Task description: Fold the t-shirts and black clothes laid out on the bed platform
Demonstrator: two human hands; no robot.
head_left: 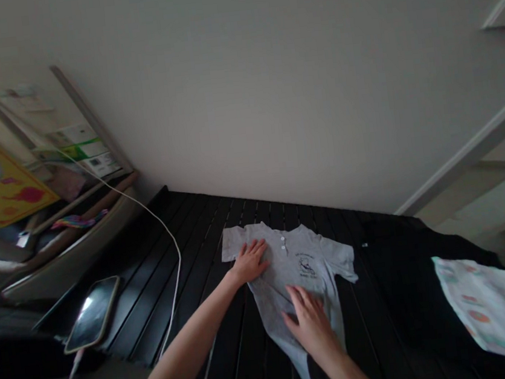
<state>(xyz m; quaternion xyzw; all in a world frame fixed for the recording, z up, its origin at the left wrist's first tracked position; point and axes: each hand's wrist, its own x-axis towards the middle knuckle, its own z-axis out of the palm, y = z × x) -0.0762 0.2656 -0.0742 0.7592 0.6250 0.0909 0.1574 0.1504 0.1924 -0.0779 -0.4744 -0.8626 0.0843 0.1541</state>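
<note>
A small grey short-sleeved shirt [296,248] lies spread on a black slatted surface, its collar towards the wall. It has white buttons at the neck and a dark print on the chest. My left hand [250,261] rests flat on the shirt near the sleeve on the left, fingers spread. Lower down, my right hand [310,318] is over the middle of the shirt, fingers apart, holding nothing. My right hand and forearm hide part of the lower shirt, where the cloth looks creased.
A phone [92,314] with a white cable [171,235] lies on the left of the black slatted surface [154,286]. Dark cloth [404,281] and a white patterned cloth [493,302] lie on the right. Behind stands a plain wall [268,90]; shelves [68,137] hold items at left.
</note>
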